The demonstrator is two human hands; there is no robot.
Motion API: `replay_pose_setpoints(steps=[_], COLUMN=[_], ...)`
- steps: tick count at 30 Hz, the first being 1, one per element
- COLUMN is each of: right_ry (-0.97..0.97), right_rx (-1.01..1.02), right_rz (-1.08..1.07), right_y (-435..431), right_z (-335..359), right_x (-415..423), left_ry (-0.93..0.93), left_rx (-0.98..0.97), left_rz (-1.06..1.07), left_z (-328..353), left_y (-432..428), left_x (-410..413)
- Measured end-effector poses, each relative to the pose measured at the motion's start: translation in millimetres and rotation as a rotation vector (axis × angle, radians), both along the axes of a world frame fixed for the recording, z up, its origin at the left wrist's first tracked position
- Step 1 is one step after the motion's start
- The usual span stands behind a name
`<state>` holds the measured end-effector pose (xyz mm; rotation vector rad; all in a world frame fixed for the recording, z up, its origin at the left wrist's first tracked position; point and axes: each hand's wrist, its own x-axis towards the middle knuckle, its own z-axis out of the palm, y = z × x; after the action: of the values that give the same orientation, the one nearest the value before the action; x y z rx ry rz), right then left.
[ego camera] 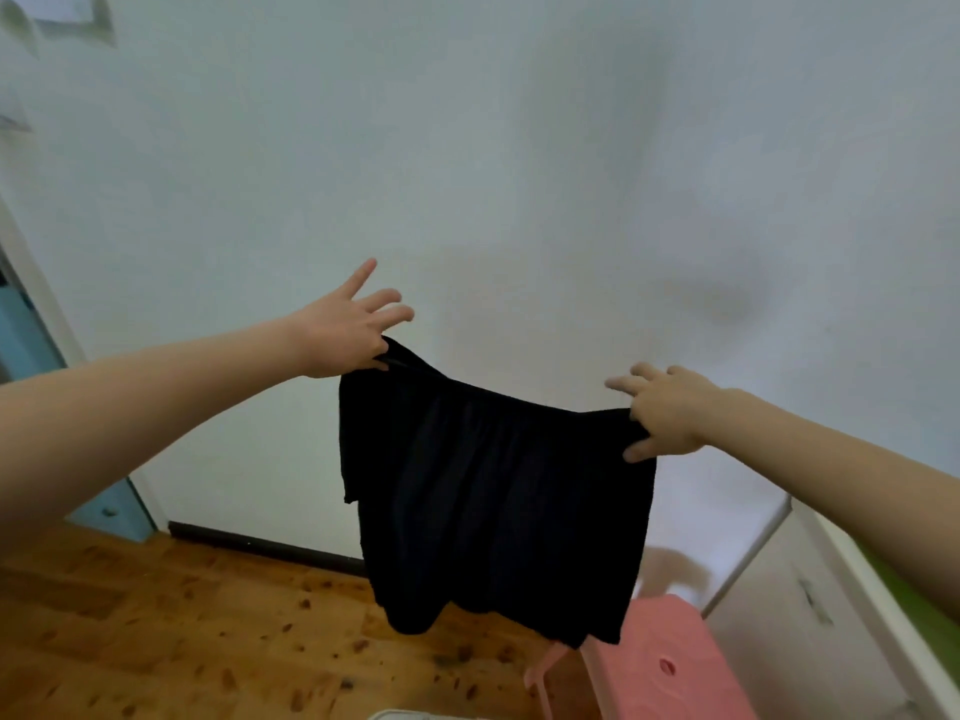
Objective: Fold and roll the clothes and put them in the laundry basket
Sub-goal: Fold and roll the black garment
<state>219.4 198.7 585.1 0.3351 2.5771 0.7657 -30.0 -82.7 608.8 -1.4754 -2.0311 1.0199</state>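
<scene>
1. A person holds a black garment [493,511] up in the air with both arms stretched forward, in front of a pale wall [519,148]. It hangs free above a wooden floor [156,615] and touches nothing but the hands.
2. The left hand [343,330] pinches the top left corner of the gathered waistband [493,402] between thumb and forefinger, with the other fingers fanned out.
3. The right hand [670,413] pinches the top right corner in the same way, its spare fingers loosely spread.
4. The cloth looks thin, soft and light. It sags between the two grips and falls in loose vertical folds, so it should drape and crease easily and will not keep a shape unaided.
5. The waistband corners look like the firmest places to hold. For folding, it would probably need laying flat or halving edge to edge, since loose fabric is likely to slide and bunch.
6. Whether this is a pair of shorts or a skirt is hard to tell: the lower hem is wavy and dark, with no clear leg split.
7. No laundry basket can be identified. A white edge [400,714] is cut off at the bottom of the view and may or may not be one.
8. At lower right stand a pink stool [660,667], partly behind the garment, and a white cabinet [805,589]. A blurred tan shape [675,566] between them cannot be made out.
</scene>
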Motion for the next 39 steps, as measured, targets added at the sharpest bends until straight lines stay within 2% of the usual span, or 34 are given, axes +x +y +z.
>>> replay_pose_setpoints(steps=[2,3,6,8,10,12,14,16,20,23,26,29,31,33,35,39], right_ry=[0.149,0.222,0.470,0.710,0.914,0.933,0.801,0.784,0.868,0.868,1.014,1.146,1.250,1.388,1.443,1.343], right_rx=[-0.284,-0.416,-0.730,-0.908,-1.001,-1.110,-1.226,-1.292,-1.662,-1.809,-1.890,-1.817,-1.741,-1.717,-1.744,-1.766], right_rz=[-0.129,-0.163,-0.163,-0.146,-0.161,-0.243,-0.317,-0.316,-0.338,-0.377,-0.541,-0.880,-1.017,-1.017,-0.950,-0.608], right_y=[5,7,17,24,26,26,28,28,28,22,18,14,7,-8,-33,-82], right_z=[6,8,14,17,24,32,39,44,50,47,37,24,19,17,18,21], right_x=[3,5,15,22,26,29,33,38,45,42,31,12,-5,-24,-43,-67], left_ry=[-0.106,-0.249,-0.742,-0.921,-1.089,-1.272,-1.424,-1.552,-1.842,-1.956,-2.001,-2.046,-2.086,-2.145,-2.150,-2.144], left_rx=[-0.002,0.049,0.354,0.527,0.679,0.783,0.839,0.878,0.772,0.722,0.767,0.973,1.160,1.369,1.520,1.491], left_rz=[0.115,0.184,0.270,0.271,0.273,0.267,0.240,0.221,0.206,0.233,0.356,0.591,0.739,0.741,0.640,0.484], left_z=[-4,-5,-2,5,11,18,24,30,38,37,27,11,2,0,5,23], left_y=[1,2,0,-6,-11,-14,-12,-12,-18,-20,-18,0,19,44,70,105], left_x=[-3,-5,-18,-25,-28,-24,-21,-20,-25,-27,-28,-16,3,31,65,123])
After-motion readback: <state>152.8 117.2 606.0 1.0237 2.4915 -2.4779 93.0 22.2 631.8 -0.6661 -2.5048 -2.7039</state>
